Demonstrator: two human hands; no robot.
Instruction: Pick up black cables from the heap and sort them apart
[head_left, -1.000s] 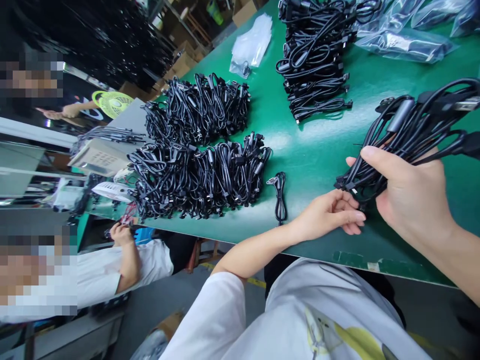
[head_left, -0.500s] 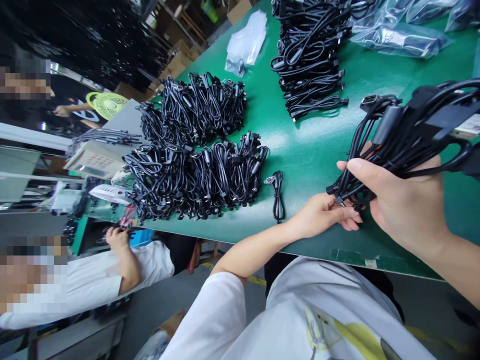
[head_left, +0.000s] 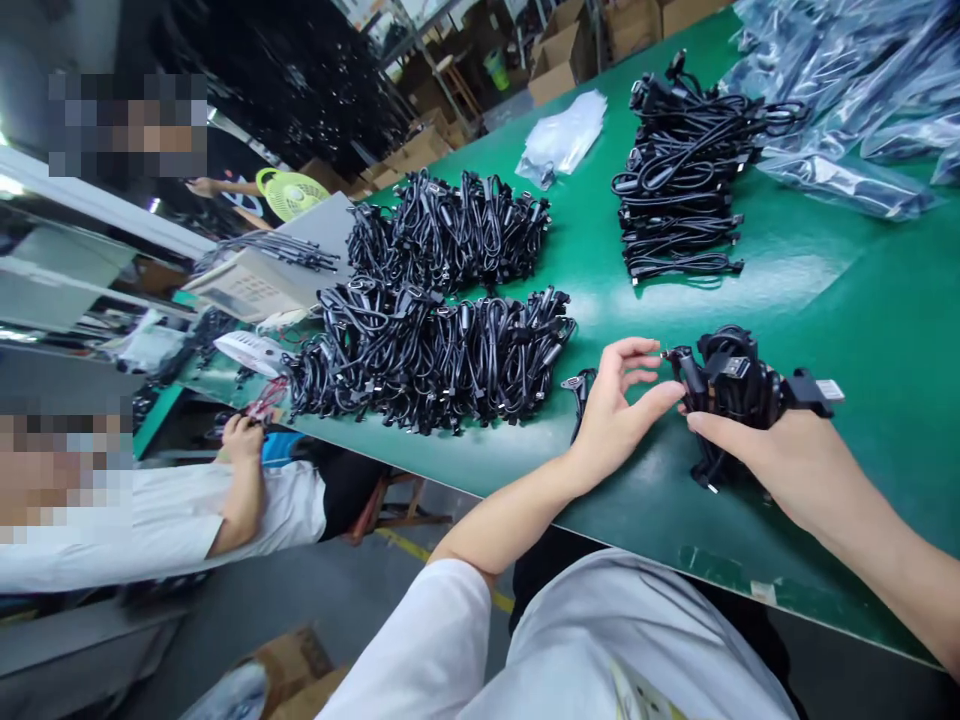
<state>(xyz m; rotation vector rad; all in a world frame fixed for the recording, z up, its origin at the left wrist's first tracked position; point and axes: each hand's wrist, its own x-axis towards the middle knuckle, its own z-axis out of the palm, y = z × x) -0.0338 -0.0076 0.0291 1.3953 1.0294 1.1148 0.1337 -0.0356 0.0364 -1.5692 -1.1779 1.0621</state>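
My right hand (head_left: pixel 780 455) grips a bundle of coiled black cables (head_left: pixel 739 385) just above the green table (head_left: pixel 862 320); a silver USB plug sticks out to the right. My left hand (head_left: pixel 619 405) reaches to the bundle's left end, with thumb and fingertips pinching a small connector there. A single coiled black cable (head_left: pixel 580 390) lies on the table, partly hidden behind my left hand.
Two big heaps of coiled black cables (head_left: pixel 442 350) lie to the left, and a neat stack of cables (head_left: pixel 675 180) sits farther back. Bagged cables (head_left: pixel 847 180) and empty plastic bags (head_left: pixel 562 140) lie at the rear. A seated person's hand (head_left: pixel 241 440) is at the left.
The cable bundle in my right hand has come down and away from the camera toward the table. My left hand rose from the table edge to the bundle's left end. The view tilted up.
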